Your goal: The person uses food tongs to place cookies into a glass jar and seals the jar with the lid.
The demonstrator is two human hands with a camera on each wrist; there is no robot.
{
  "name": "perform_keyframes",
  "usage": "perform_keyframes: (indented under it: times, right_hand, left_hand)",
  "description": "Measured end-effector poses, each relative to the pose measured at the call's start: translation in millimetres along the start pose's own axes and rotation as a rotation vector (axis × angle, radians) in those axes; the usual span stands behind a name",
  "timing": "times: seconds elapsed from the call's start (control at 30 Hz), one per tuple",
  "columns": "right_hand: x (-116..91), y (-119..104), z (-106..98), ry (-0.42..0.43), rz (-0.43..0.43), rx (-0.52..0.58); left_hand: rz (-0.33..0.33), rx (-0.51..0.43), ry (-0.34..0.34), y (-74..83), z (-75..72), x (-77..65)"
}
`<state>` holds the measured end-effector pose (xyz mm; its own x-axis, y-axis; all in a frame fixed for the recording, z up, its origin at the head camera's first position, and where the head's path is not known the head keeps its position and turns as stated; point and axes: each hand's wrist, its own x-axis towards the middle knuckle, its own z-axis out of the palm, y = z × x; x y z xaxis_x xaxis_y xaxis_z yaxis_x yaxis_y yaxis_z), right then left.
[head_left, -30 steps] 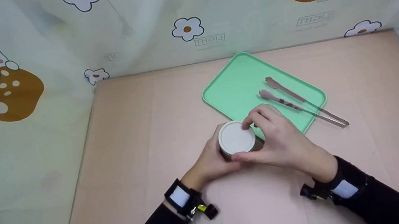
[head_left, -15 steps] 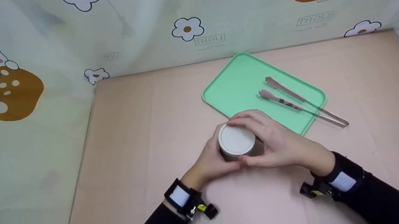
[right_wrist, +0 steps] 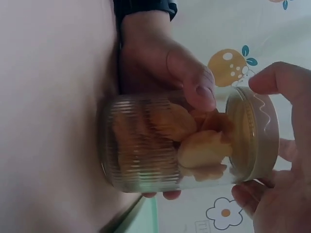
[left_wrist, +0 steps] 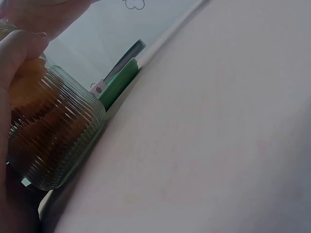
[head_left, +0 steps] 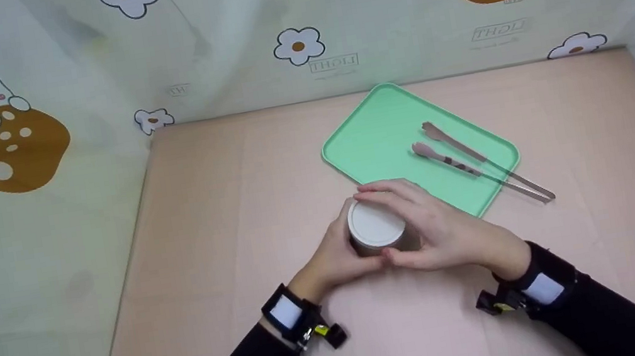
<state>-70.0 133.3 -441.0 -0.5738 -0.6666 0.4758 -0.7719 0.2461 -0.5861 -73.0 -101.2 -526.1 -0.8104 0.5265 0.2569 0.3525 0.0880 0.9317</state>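
A ribbed clear jar [right_wrist: 146,145] stands upright on the table, holding orange-brown chip-like pieces. Its round white lid [head_left: 375,225] is on top. My left hand [head_left: 336,254] grips the jar's body from the left, thumb along the near side. From the right, my right hand [head_left: 450,230] curves around the lid, thumb on the near rim and fingers over the far rim. In the right wrist view, that hand's thumb and fingers [right_wrist: 272,80] touch the lid's edge. The lid sits level on the jar's mouth; whether its thread is engaged cannot be seen.
Behind the jar, a green tray [head_left: 362,139] lies at an angle. A pair of metal tongs [head_left: 459,166] rests on it, the joined end reaching past the tray's right edge onto the pinkish table [head_left: 203,221]. Printed curtains [head_left: 219,40] hang behind and at the left.
My right hand's fingers have spread from the lid's right edge over to its far rim and slid a little left. The left hand and jar stay in place.
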Motion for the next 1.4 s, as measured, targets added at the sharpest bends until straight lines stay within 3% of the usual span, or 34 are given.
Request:
perform_keyframes:
  times: [0.2,0.6,0.73,1.0,1.4]
  right_hand:
    - [0.4,-0.6,2.0,0.039,0.035,0.027]
    - [-1.5,-15.6,26.1,0.244,0.236,-0.164]
    - [-2.0,-15.6,22.6,0.195,0.241,-0.189]
    - [-1.6,-4.7,5.3,0.016,0.071,0.001]
    - [-2.1,-10.4,10.3,0.105,0.206,0.009]
  left_hand:
    - [-0.011,-0.007,0.012,0.5,0.4,-0.4]
    - [-0.017,0.016,0.018,1.1,0.2,1.4]
    - [-0.025,0.03,0.014,0.9,0.7,0.7]
    - [-0.016,0.024,0.006,-0.1,1.3,1.0]
    - [-0.04,-0.035,-0.019,0.2,1.2,-0.1]
